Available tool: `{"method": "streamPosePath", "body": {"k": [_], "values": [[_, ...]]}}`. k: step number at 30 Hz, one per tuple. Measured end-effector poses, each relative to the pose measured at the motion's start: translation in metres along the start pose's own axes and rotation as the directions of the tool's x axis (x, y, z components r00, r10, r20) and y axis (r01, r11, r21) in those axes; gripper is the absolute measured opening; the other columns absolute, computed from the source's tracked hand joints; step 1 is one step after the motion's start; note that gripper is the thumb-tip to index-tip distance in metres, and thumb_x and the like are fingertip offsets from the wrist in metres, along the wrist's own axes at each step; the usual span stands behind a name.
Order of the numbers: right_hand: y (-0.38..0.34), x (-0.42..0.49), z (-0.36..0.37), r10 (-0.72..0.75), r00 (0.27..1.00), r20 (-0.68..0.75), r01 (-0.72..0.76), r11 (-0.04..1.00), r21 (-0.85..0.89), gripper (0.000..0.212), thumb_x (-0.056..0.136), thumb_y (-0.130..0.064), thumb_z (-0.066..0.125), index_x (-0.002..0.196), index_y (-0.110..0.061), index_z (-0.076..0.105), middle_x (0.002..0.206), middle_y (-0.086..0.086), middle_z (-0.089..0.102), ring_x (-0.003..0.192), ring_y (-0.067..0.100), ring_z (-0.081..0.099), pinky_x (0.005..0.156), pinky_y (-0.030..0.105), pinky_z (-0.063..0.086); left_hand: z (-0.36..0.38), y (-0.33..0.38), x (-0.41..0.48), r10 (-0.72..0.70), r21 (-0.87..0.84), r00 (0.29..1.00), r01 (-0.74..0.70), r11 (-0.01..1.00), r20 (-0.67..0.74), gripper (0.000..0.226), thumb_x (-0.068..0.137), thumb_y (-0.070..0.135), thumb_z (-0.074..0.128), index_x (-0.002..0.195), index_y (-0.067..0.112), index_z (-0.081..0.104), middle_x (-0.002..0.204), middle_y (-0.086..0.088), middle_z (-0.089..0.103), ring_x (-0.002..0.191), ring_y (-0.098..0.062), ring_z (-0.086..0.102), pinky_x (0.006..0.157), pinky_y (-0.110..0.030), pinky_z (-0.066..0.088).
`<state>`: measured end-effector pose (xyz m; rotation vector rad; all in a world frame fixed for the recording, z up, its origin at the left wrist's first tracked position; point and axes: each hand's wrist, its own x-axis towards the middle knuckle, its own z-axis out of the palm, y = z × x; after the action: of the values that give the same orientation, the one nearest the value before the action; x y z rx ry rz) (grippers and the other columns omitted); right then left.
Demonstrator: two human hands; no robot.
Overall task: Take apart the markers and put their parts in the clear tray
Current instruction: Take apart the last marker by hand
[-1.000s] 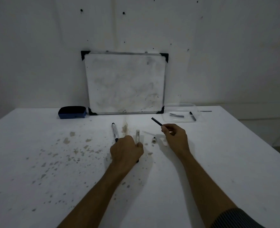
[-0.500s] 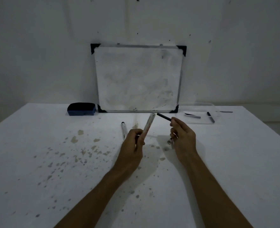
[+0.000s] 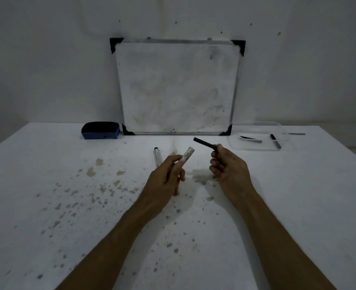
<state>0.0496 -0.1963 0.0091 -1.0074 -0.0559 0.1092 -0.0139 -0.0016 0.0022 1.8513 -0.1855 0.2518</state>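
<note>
My left hand (image 3: 166,179) holds an empty white marker barrel (image 3: 187,156), tilted up to the right above the table. A thin black ink stick (image 3: 205,142) is pinched in my right hand (image 3: 228,166), pointing up-left; the two parts are apart. A whole white marker (image 3: 157,156) with a black tip lies on the table just left of my left hand. The clear tray (image 3: 236,144) sits at the back right with a few dark marker parts (image 3: 275,140) inside. A small part seen earlier near my right hand is hidden now.
A whiteboard (image 3: 177,88) leans against the wall at the back. A blue eraser (image 3: 100,130) lies to its left. A thin grey piece (image 3: 296,134) lies right of the tray. Brown stains speckle the white table (image 3: 47,195).
My left hand picked the white barrel up off the table and raised it tilted. My right hand stayed near it with the black stick. The camera view shifted slightly.
</note>
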Motion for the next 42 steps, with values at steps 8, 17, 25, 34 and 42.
{"method": "streamPosePath", "body": {"k": [8,17,25,34,42], "values": [[0.004,-0.007,0.003,-0.074,0.997,-0.014,0.073,0.995,-0.066,0.018,0.098,-0.011,0.068,0.090,-0.013,0.084,0.071,0.001,0.066,0.065,0.012,0.060,0.061,0.024,0.055,-0.015,-0.003,0.001,-0.106,-0.351,0.985,0.147,0.925,0.135,0.024,0.100,0.030,0.064,0.107,0.013,0.079,0.097,-0.028,0.071,0.065,-0.029,0.059,0.046,-0.029,0.052],[-0.002,-0.006,-0.007,-0.101,0.993,0.059,0.109,0.979,-0.171,0.017,0.095,-0.008,0.068,0.088,-0.011,0.084,0.069,0.004,0.062,0.064,0.014,0.057,0.065,0.026,0.054,-0.016,-0.004,0.003,-0.108,-0.475,0.981,0.174,0.862,0.164,0.030,0.094,0.029,0.069,0.116,0.011,0.078,0.098,-0.016,0.074,0.063,-0.023,0.060,0.042,-0.025,0.049],[-0.009,-0.007,-0.009,-0.052,0.990,0.132,0.055,0.998,-0.017,0.012,0.087,-0.011,0.074,0.094,-0.008,0.083,0.072,0.001,0.062,0.065,0.013,0.057,0.065,0.026,0.053,-0.008,-0.008,-0.003,0.006,-0.172,0.999,-0.014,0.985,-0.043,0.027,0.102,0.020,0.063,0.126,0.018,0.073,0.077,0.002,0.075,0.052,-0.017,0.057,0.045,-0.026,0.052],[-0.011,-0.008,-0.012,-0.053,0.990,0.132,0.081,0.973,-0.218,0.017,0.083,-0.021,0.078,0.094,-0.010,0.085,0.067,0.002,0.059,0.064,0.013,0.055,0.066,0.025,0.055,-0.011,-0.008,-0.009,0.068,0.079,0.997,-0.065,0.995,-0.029,0.029,0.095,0.030,0.069,0.124,0.031,0.075,0.087,0.013,0.079,0.064,-0.002,0.064,0.058,-0.016,0.051],[-0.002,-0.017,0.000,-0.253,0.954,0.160,0.298,0.849,-0.437,0.023,0.091,-0.031,0.078,0.114,-0.029,0.079,0.092,-0.005,0.077,0.077,0.007,0.066,0.075,0.022,0.055,-0.007,0.001,-0.007,-0.048,-0.280,0.995,0.070,0.957,0.086,0.023,0.101,0.014,0.062,0.119,0.014,0.077,0.088,-0.008,0.077,0.060,-0.021,0.064,0.044,-0.028,0.055]]}}
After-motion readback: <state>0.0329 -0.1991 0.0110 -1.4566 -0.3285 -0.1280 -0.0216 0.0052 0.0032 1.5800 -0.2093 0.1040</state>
